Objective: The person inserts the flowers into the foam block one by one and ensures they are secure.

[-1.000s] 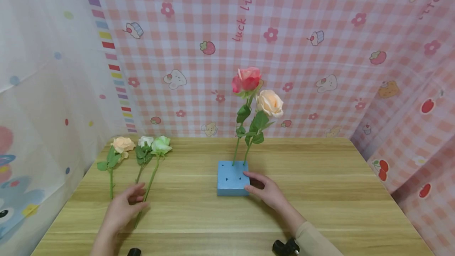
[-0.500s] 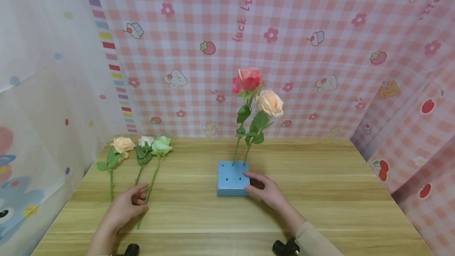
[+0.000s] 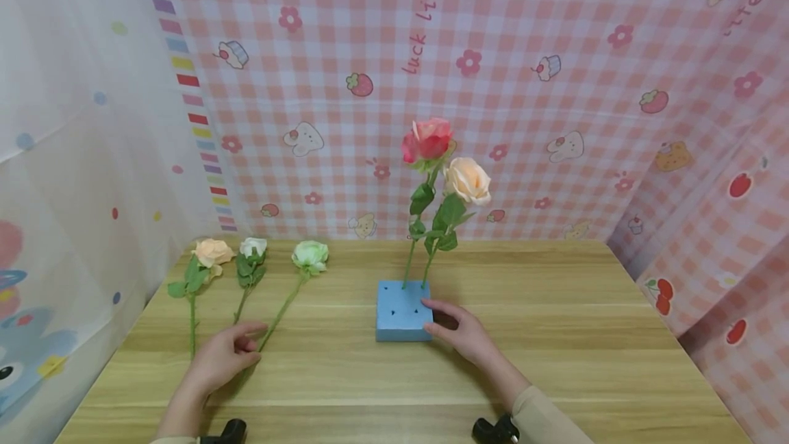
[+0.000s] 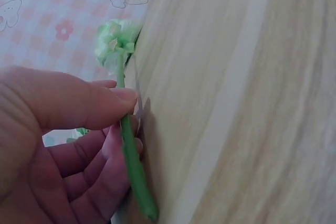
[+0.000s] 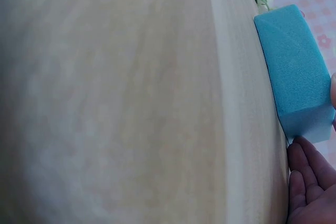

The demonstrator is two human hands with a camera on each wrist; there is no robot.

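Note:
A green rose point(image 3: 310, 255) lies slanted on the table at the left, and my left hand point(image 3: 224, 355) pinches its stem near the lower end. In the left wrist view, the thumb and fingers close on the green stem point(image 4: 134, 166), with the bloom point(image 4: 115, 40) beyond. My right hand point(image 3: 465, 334) holds the right side of a blue foam block point(image 3: 403, 329), thumb at its near corner and index finger farther back. A pink-red rose point(image 3: 427, 139) and a peach rose point(image 3: 468, 180) stand upright in the block. Several small holes show in its top.
Left of the left hand lie another peach rose point(image 3: 213, 252) and a white rose point(image 3: 253, 248). Black devices sit by each wrist, the left one point(image 3: 231, 432) and the right one point(image 3: 496, 428). A checked curtain point(image 3: 524, 115) hangs behind the wooden table point(image 3: 555, 307).
The green rose's bloom has swung right, away from the white rose, as my left hand took its stem and shifted slightly. My right hand and the block stay put.

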